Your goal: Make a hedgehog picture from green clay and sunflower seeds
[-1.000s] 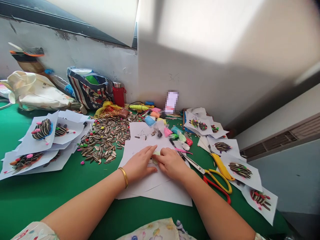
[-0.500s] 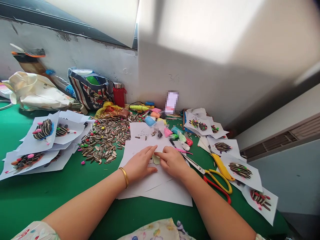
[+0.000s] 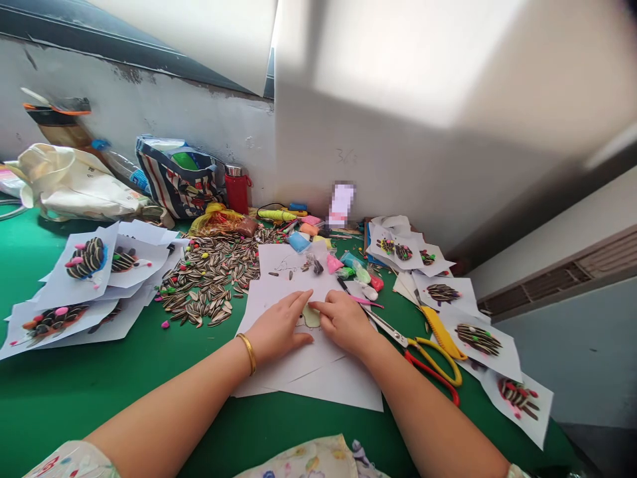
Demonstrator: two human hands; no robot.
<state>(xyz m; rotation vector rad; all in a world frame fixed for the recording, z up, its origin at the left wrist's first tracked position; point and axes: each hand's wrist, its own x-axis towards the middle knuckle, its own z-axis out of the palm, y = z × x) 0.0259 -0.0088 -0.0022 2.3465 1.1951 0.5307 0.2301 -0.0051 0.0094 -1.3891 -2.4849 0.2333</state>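
Pale green clay (image 3: 312, 317) lies on white paper (image 3: 303, 373) between left hand (image 3: 277, 326) and right hand (image 3: 344, 324). Left sits open, just beside it; right fingertips (image 3: 321, 304) touch its edge, no pinch. I see more clay than a second ago. Scissors (image 3: 438, 358) lie near right hand.

Green tabletop (image 3: 74, 405) carries a heap of striped sunflower seeds (image 3: 204, 282), with seed-and-clay collages on paper (image 3: 87, 260) to both sides. Scissors with yellow and red handles (image 3: 432, 362) lie just beside a yellow box cutter (image 3: 440, 334). Along the wall: packets of modelling clay (image 3: 299, 241), a striped tote bag (image 3: 174, 182), a red flask (image 3: 237, 192), a white cloth bag (image 3: 64, 186).
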